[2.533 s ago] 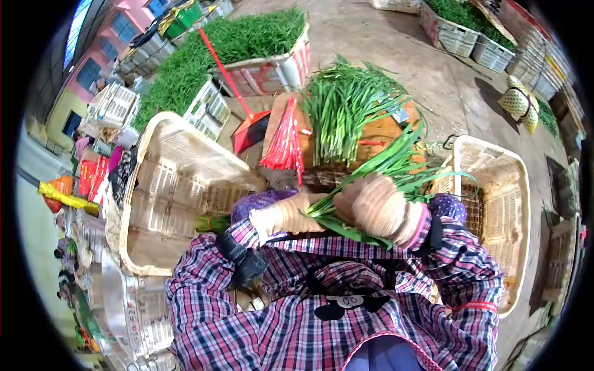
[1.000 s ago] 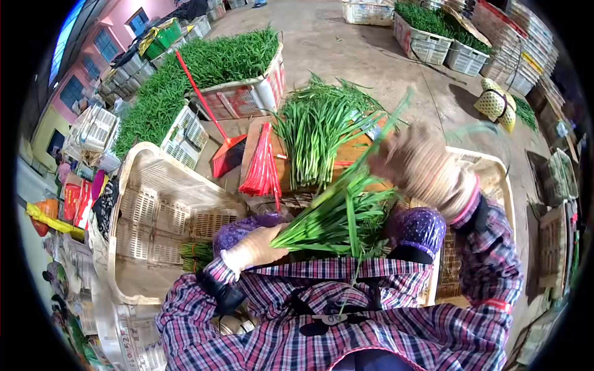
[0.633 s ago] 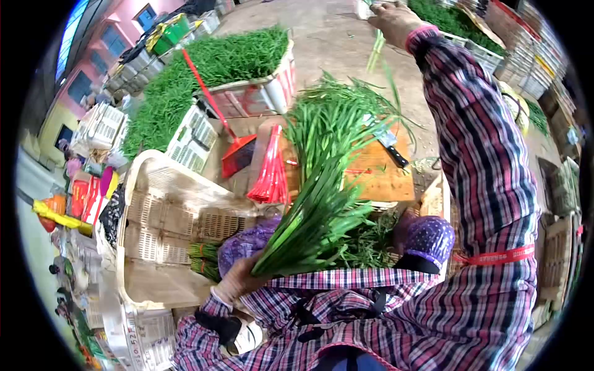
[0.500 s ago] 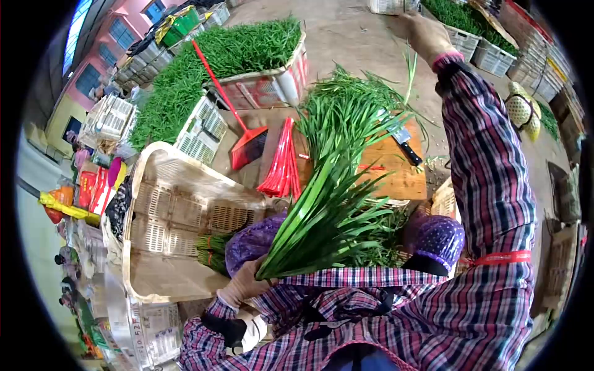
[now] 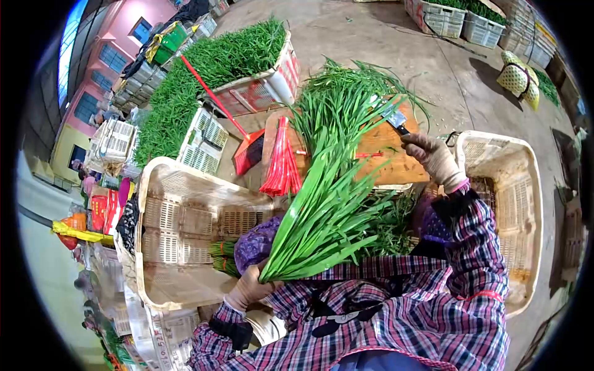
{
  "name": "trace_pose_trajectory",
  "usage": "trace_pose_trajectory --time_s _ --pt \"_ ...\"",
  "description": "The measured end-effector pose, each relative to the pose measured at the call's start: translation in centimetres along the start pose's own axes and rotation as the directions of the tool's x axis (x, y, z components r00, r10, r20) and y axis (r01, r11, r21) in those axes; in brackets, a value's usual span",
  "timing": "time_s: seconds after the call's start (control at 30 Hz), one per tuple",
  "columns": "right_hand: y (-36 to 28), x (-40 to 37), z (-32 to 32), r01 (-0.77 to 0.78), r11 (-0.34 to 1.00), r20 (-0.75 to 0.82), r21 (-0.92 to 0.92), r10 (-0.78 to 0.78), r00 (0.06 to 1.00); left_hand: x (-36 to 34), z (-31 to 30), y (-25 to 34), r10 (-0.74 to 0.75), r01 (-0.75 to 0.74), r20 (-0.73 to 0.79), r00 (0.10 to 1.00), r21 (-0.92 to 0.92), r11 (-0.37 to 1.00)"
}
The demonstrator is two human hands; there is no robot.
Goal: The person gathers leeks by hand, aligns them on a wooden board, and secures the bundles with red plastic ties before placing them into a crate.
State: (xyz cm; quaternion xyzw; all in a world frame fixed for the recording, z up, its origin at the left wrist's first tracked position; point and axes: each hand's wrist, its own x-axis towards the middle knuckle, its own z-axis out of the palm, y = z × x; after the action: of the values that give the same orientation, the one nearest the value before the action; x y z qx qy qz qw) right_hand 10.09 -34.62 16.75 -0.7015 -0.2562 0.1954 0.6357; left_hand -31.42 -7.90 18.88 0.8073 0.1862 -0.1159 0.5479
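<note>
My left hand (image 5: 252, 287), in a pale glove, is closed around one end of a bunch of garlic chives (image 5: 322, 226). The long green leaves fan away from it toward a heap of loose chives (image 5: 339, 102) on a wooden board (image 5: 393, 157). At the board's right edge, my gloved right hand (image 5: 435, 159) has its fingers around the dark handle of a knife (image 5: 395, 117). The blade points up and left, its tip beside the loose leaves. Red ties (image 5: 281, 161) lie in a bundle left of the heap.
An open plastic crate (image 5: 179, 213) at left holds tied chive bunches (image 5: 224, 256). Another crate (image 5: 510, 179) stands at right. Beyond are crates heaped with greens (image 5: 241, 52), a red-handled broom (image 5: 250, 148) and a yellow spotted bundle (image 5: 518, 80) on the floor.
My right hand has come back from far out at the upper right to the knife on the board. The left hand keeps its hold on the chives.
</note>
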Motion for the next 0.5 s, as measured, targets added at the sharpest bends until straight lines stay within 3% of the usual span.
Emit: trace_pose_trajectory --time_s 0.03,0.1,0.13,0.17,0.27,0.4,0.5 --pt "-0.3 -0.6 0.0 -0.001 1.000 0.000 0.005 0.001 1.000 0.1 -0.1 1.6 -0.003 0.003 0.000 1.000 0.004 1.000" --pt "-3.4 -1.9 0.2 0.016 0.993 0.010 0.119 -0.017 1.000 0.5 -0.1 4.0 0.200 -0.192 -0.065 0.978 0.109 0.975" --pt "-4.2 -2.3 0.1 0.053 0.994 -0.009 0.098 -0.053 0.999 0.6 -0.4 4.1 0.280 -0.246 -0.063 0.958 0.325 0.913" --pt "-4.6 -2.5 0.0 0.089 0.987 -0.016 0.137 -0.087 0.996 0.6 -0.7 4.6 0.276 -0.241 -0.066 0.959 0.324 0.915" --pt "-5.4 -2.8 -1.0 0.135 0.974 0.005 0.183 -0.138 0.990 0.9 -1.5 6.0 0.193 -0.090 -0.088 0.977 0.651 0.754" --pt "-7.7 -4.2 -1.4 0.200 0.947 -0.008 0.252 -0.204 0.979 1.3 -2.4 10.0 0.218 -0.108 -0.056 0.974 0.734 0.671" --pt "-9.6 -5.4 -1.7 0.262 0.942 0.074 0.210 -0.282 0.956 1.8 -2.2 13.4 0.133 -0.039 -0.086 0.987 0.679 0.733"
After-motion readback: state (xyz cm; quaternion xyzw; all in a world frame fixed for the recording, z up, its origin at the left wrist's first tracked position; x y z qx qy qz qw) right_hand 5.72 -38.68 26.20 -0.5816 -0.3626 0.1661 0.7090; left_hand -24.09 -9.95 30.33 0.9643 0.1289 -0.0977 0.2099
